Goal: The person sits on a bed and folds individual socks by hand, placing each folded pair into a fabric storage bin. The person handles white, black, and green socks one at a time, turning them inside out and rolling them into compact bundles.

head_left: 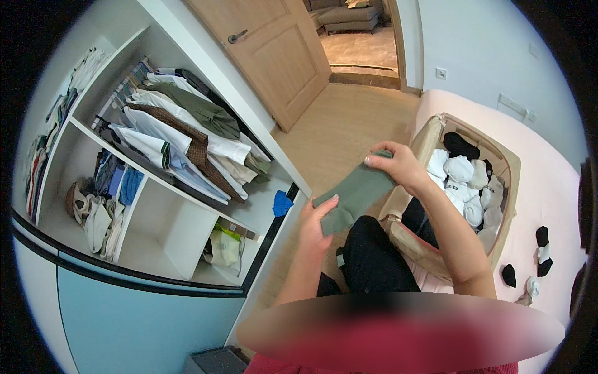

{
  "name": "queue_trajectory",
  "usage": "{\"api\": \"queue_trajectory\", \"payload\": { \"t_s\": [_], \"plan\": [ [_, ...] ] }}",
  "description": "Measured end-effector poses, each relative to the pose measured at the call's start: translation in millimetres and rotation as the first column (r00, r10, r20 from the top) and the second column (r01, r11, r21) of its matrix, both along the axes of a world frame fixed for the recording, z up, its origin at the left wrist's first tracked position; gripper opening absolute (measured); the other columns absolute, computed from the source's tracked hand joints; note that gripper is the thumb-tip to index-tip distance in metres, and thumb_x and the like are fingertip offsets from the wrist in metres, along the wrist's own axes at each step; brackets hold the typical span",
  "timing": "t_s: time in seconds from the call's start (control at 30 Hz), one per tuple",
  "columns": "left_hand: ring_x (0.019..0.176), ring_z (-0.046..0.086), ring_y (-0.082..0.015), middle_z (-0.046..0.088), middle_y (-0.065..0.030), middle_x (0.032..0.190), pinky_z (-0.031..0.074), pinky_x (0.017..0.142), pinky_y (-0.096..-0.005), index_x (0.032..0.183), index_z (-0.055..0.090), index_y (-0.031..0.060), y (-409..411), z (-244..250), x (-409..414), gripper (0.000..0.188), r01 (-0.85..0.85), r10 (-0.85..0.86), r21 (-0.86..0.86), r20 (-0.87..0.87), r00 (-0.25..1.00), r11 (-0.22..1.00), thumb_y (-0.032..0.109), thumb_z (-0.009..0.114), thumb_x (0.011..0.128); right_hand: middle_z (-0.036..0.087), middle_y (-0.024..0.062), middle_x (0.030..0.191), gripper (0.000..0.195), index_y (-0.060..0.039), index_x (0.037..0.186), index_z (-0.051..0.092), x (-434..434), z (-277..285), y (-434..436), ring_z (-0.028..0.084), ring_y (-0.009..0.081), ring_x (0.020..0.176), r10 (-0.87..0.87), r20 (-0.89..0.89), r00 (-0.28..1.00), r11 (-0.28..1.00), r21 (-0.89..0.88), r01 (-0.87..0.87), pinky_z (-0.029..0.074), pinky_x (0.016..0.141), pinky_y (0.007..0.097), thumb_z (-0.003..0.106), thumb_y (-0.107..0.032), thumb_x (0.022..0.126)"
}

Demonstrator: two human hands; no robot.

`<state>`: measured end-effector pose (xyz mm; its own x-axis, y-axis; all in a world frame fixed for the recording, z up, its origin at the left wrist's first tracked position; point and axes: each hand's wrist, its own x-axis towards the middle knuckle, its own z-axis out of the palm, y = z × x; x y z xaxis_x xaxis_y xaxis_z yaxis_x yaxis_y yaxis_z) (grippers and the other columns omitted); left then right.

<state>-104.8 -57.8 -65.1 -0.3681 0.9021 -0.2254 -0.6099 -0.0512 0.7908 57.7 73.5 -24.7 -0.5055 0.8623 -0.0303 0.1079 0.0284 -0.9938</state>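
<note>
A grey-green sock point(357, 192) is stretched flat between my two hands, above my lap. My left hand point(320, 219) grips its lower left end, thumb on top. At the upper right end, my right hand point(397, 166) pinches the fabric between thumb and fingers. Just right of the sock, a beige fabric storage box point(513, 187) holds several rolled white socks point(459, 168), with a black bundle point(461, 145) at its far end and dark fabric at its near side. Black and white rolled socks point(543, 252), a small black one point(509, 276) and a light one point(532, 286) lie beside the box.
The box stands on a bed with a pink sheet point(556, 196). At left, an open wardrobe point(88, 128) holds hanging shirts point(187, 126) and folded clothes; a blue cloth point(282, 204) lies at its edge. A wooden door point(280, 51) stands open ahead. A dark grey box point(217, 362) is at bottom left.
</note>
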Motion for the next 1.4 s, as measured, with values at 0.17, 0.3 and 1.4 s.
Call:
{"api": "queue_trajectory", "payload": {
  "t_s": [0.17, 0.3, 1.4],
  "plan": [
    [0.081, 0.055, -0.0189, 0.054, -0.0102, 0.09, 0.046, 0.07, -0.0305, 0.093, 0.047, -0.0003, 10, -8, 8, 0.027, -0.025, 0.022, -0.054, -0.061, 0.998, 0.998, 0.007, 0.064, 0.073, 0.057, 0.0172, 0.087, 0.041, -0.0015, 0.097, 0.054, -7, -11, -19, 0.056, 0.0319, 0.082, -0.302, 0.207, 0.931, 0.684, 0.727, 0.06, 0.046, 0.069, 0.0352, 0.068, -0.012, 0.061],
    [0.08, 0.055, -0.0187, 0.054, -0.0096, 0.09, 0.046, 0.069, -0.0305, 0.095, 0.047, 0.0015, 13, 0, 20, 0.026, -0.071, 0.07, -0.016, -0.062, 0.996, 0.997, 0.013, 0.061, 0.076, 0.054, 0.0141, 0.08, 0.026, -0.0033, 0.089, 0.051, -25, -4, -63, 0.054, 0.0314, 0.075, -0.241, 0.17, 0.955, 0.621, 0.784, 0.017, 0.045, 0.064, 0.0372, 0.062, -0.01, 0.067],
    [0.08, 0.056, -0.0136, 0.058, -0.0085, 0.088, 0.044, 0.076, -0.0249, 0.094, 0.054, -0.0051, -8, 13, 32, 0.017, 0.029, -0.003, 0.186, -0.143, 0.99, 0.982, -0.003, 0.051, 0.077, 0.059, 0.0128, 0.077, 0.025, 0.0074, 0.095, 0.055, -8, -32, -71, 0.054, 0.0161, 0.073, 0.013, -0.275, 0.961, 0.996, 0.085, 0.011, 0.043, 0.069, 0.028, 0.046, -0.013, 0.084]
  ]
}}
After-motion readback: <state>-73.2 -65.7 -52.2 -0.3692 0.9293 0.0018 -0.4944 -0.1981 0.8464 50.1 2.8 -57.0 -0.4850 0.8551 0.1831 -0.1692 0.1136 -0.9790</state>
